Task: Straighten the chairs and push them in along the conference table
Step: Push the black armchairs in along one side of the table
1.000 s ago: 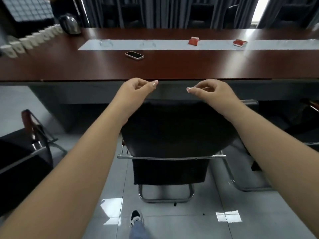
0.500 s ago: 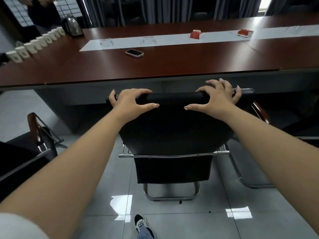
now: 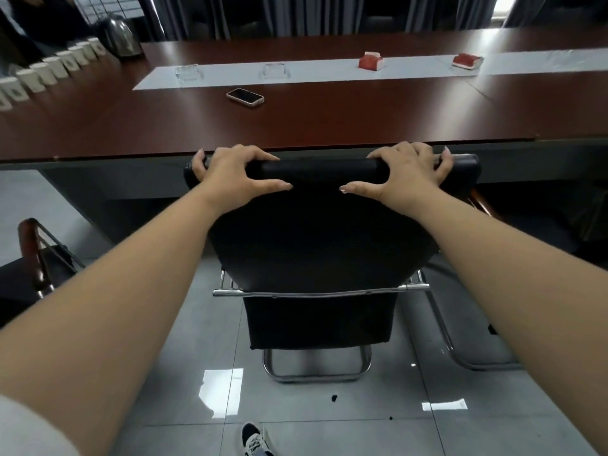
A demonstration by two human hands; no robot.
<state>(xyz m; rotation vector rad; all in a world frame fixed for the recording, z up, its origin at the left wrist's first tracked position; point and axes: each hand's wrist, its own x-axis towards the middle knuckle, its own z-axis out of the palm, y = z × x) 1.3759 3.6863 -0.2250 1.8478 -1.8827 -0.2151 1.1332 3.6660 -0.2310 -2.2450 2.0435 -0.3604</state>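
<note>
Gripping the chair (image 3: 316, 245) top with both hands' fingers (image 3: 263, 156) curled over it, push evenly forward, square to the surface (image 3: 329, 126) edge just beyond.

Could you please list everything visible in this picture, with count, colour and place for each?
conference table: one, reddish brown, across the upper half
chair: one, black with chrome frame, centre, at the table edge
second chair: one, black with a brown armrest, far left, partly out of frame
phone: one, pale case, on the table
tissue boxes: two, red, on the white runner
glass ashtrays: two, clear, on the runner
cups: a white row, far left
kettle: one, silver, beside the cups
shoe: one, dark, bottom
left hand: grips the chair's top
right hand: grips the chair's top
</note>
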